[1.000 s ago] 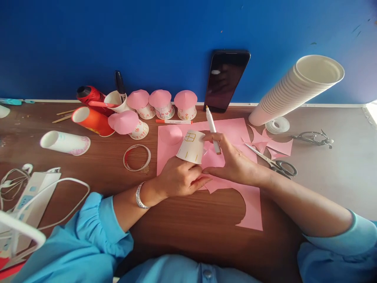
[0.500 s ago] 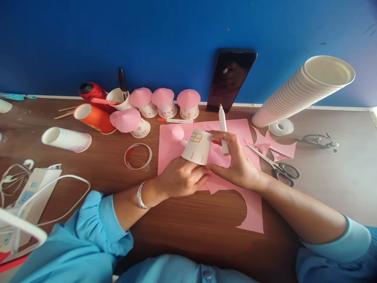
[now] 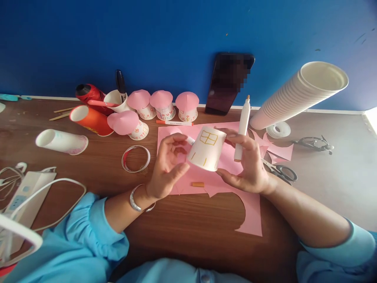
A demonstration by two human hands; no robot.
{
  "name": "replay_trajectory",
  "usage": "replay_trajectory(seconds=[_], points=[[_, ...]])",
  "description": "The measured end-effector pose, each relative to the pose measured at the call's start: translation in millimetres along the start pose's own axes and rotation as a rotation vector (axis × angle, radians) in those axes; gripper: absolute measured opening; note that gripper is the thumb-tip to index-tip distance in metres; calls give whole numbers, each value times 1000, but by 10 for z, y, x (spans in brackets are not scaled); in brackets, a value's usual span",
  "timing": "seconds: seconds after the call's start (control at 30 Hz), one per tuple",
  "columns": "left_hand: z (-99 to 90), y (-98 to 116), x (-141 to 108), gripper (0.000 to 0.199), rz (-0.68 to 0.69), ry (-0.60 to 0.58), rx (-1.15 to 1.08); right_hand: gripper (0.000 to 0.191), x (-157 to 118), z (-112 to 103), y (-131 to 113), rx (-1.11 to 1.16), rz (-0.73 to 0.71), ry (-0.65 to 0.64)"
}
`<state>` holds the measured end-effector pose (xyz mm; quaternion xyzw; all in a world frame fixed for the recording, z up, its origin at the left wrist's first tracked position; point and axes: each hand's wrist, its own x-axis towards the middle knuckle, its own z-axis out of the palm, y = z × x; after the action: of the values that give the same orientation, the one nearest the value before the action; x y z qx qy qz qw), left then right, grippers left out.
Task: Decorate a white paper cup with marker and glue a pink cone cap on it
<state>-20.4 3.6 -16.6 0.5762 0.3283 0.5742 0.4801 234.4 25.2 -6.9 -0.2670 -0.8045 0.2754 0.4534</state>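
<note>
A short white paper cup bears a yellow-brown window outline and a few short lines below it. My right hand grips it at the right side and also holds an uncapped white marker upright between its fingers. On the cup's left, my left hand is spread, its thumb near the cup's lower edge and its fingers apart. Between that hand and the cup, part of a white tube-like piece shows. Beneath lies pink paper, with an orange-brown cap on it.
Several decorated cups with pink cone roofs line the back. A phone leans on the blue wall. Right are a tall cup stack, tape and scissors. Left are a tape ring, an orange cup and a power strip.
My left hand has let go of the cup and opened to its left. The cup and marker have moved right in my right hand. The orange-brown cap now shows on the pink paper.
</note>
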Motion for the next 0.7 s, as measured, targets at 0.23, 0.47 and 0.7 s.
replay_trajectory(seconds=[0.23,0.47,0.7], points=[[22,63,82,88,-469,-383,-321,79,20,18,-55,35,21,-166],[-39,82,138,86,-580,-455,-352,76,49,6,-69,-4,97,-179],[-87,-25,83,78,-496,-361,-275,35,-13,-101,-255,-171,190,209]])
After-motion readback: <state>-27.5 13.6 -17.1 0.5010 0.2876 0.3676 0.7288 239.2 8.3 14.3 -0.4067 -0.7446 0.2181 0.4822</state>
